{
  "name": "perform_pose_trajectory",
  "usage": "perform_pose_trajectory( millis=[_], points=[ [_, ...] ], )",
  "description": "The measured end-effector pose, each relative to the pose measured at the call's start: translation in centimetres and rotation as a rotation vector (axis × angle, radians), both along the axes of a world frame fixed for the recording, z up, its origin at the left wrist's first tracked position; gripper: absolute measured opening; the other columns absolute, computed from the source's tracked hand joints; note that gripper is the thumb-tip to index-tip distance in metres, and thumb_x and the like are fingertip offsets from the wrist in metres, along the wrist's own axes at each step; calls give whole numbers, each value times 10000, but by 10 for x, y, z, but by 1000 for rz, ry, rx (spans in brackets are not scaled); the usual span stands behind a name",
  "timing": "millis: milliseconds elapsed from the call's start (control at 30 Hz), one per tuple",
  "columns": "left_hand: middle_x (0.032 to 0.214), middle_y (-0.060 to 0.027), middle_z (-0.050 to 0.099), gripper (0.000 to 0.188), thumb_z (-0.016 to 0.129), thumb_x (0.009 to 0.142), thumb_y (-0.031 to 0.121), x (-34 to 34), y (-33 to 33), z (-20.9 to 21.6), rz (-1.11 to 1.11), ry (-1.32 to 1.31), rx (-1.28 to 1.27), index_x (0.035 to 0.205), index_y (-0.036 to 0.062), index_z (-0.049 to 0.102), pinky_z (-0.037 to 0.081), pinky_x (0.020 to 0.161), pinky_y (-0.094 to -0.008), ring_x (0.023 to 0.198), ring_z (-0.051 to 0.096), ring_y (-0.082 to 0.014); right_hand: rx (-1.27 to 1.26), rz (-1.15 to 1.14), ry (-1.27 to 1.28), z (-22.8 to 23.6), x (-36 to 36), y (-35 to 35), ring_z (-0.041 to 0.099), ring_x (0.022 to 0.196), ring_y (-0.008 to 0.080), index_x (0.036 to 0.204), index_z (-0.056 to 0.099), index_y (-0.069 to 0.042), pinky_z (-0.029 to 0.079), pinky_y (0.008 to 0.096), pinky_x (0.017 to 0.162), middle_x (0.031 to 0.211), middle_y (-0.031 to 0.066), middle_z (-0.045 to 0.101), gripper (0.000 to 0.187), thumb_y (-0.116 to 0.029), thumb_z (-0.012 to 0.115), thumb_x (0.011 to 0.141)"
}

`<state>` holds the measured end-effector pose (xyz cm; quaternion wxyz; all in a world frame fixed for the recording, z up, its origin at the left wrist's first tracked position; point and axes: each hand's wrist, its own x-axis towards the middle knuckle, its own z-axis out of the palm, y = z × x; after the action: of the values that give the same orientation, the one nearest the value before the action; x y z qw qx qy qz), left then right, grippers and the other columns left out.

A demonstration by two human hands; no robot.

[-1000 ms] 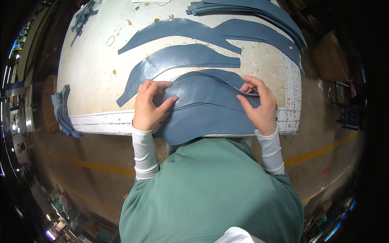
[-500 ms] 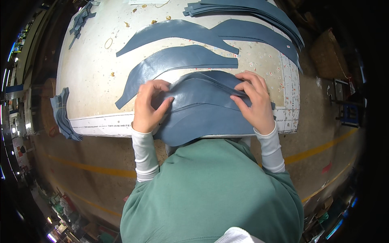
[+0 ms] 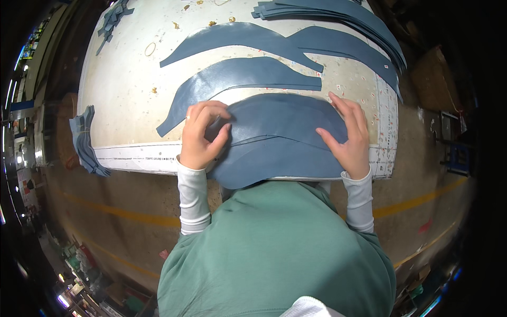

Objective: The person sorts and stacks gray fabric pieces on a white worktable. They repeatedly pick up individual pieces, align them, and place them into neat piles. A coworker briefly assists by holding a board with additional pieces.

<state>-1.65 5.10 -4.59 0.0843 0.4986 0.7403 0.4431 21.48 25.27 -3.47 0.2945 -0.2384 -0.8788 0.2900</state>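
Note:
In front of me a curved blue-grey leather-like panel (image 3: 285, 116) lies flat over another panel of the same material (image 3: 280, 158), whose near edge hangs over the table's edge. My left hand (image 3: 205, 134) rests at the upper panel's left end, fingers bent and thumb apart from them. At the right end lies my right hand (image 3: 351, 134), its fingers spread and its thumb on the panel's surface. Just beyond the panels is a separate curved piece (image 3: 243, 74). Farther back, two more curved pieces (image 3: 227, 42) (image 3: 343, 45) meet at their ends.
A stack of curved strips (image 3: 327, 13) sits at the table's far right. Bundled strips (image 3: 84, 140) hang at the left edge, and small scraps (image 3: 112, 21) lie far left. A rubber band (image 3: 150, 49) is on the white table (image 3: 127, 105). A brown box (image 3: 433, 79) stands right of it.
The fold along the upper panel's far right edge has flattened out. My right hand has let go of that edge and spread its fingers. The left hand has hardly moved.

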Motion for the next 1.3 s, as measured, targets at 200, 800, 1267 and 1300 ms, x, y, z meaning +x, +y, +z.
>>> perform_pose_trajectory(
  millis=[200, 800, 1267, 1300],
  points=[
    [1011, -43, 601, 299, 770, 692, 131, 9, 2, 7, 84, 185, -172, 973, 130, 668, 394, 865, -354, 978, 520, -251, 24, -17, -184, 5, 6, -5, 512, 927, 251, 1068, 656, -64, 436, 341, 835, 1002, 70, 549, 416, -87, 782, 672],
    [997, -37, 669, 255, 703, 747, 16, 9, -16, 18, -103, 237, -82, 982, 106, 667, 419, 868, -343, 939, 602, -232, 194, 99, -113, 5, -1, -7, 532, 1057, 267, 1124, 672, -91, 446, 362, 899, 1111, 60, 600, 438, -40, 745, 695],
    [911, -112, 655, 299, 619, 781, -62, 12, -17, 21, 8, 13, -168, 1052, 59, 655, 479, 651, -289, 778, 620, -241, 134, 12, -102, -1, -3, -12, 496, 1103, 284, 1083, 665, -82, 420, 383, 923, 1115, 68, 578, 374, -105, 753, 720],
    [911, -111, 655, 297, 618, 780, -62, 11, -18, 21, -7, 33, -142, 1049, 58, 656, 480, 652, -292, 776, 619, -241, 102, -21, -98, -1, -4, -13, 497, 1098, 284, 1069, 666, -82, 421, 382, 921, 1115, 69, 578, 358, -102, 751, 722]
  ],
)
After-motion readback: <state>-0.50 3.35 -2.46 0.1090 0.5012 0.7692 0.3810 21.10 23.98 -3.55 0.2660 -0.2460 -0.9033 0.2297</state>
